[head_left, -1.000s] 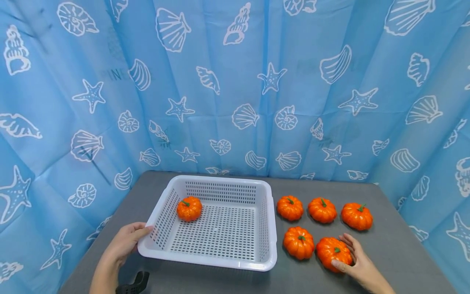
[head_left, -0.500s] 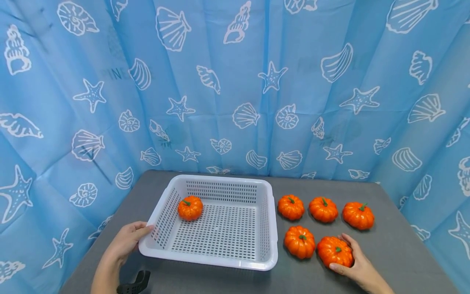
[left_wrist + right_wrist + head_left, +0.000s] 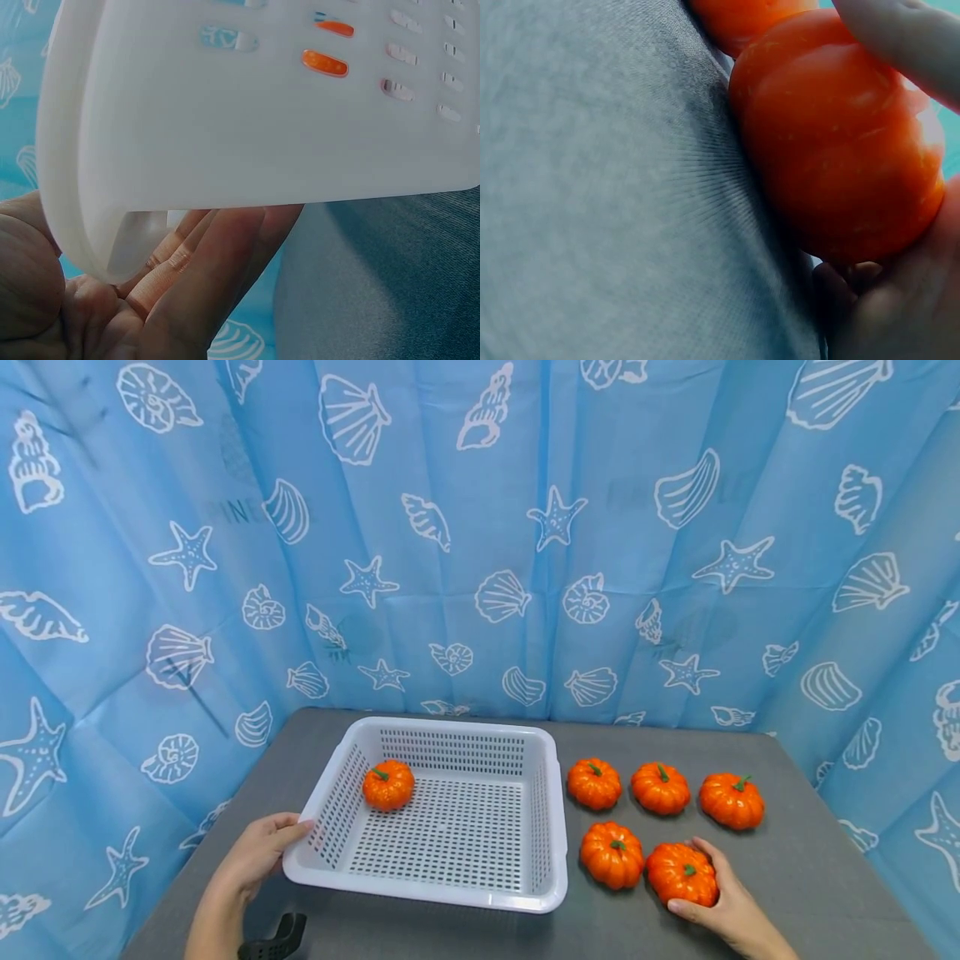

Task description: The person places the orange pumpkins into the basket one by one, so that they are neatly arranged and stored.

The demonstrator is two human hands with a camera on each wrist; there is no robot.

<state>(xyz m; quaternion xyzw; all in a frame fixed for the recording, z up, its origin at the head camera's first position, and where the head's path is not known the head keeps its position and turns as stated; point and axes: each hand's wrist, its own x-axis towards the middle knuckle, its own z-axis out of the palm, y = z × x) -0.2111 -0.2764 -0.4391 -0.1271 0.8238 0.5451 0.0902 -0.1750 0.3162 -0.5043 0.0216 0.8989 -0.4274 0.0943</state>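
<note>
The right hand (image 3: 733, 900) holds a glossy orange, ribbed, round pumpkin with a short green stem (image 3: 681, 872). Its grip is curved around this pumpkin, with the thumb on the near side and the other fingers on the far side. The pumpkin is in the near row, at the right side of the grey cloth-covered table (image 3: 817, 885). I cannot tell whether it is a little raised or rests on the cloth.

The left hand (image 3: 258, 853) grips the left side of a white rectangular plastic basket with many small slots (image 3: 420, 891). The view from the left wrist shows the rim between the thumb and the fingers, and the fingers reach below it. Inside the basket, near its left wall, sits one small orange pumpkin (image 3: 388, 786).

Just left of the held pumpkin is another orange ribbed pumpkin (image 3: 614, 855); whether the two touch is not clear. Behind them stand, from left to right, a first back-row pumpkin (image 3: 593, 783), a middle back-row pumpkin (image 3: 660, 788) and a right back-row pumpkin (image 3: 732, 802). A blue curtain with white shells and starfish (image 3: 450, 510) hangs around the table.
</note>
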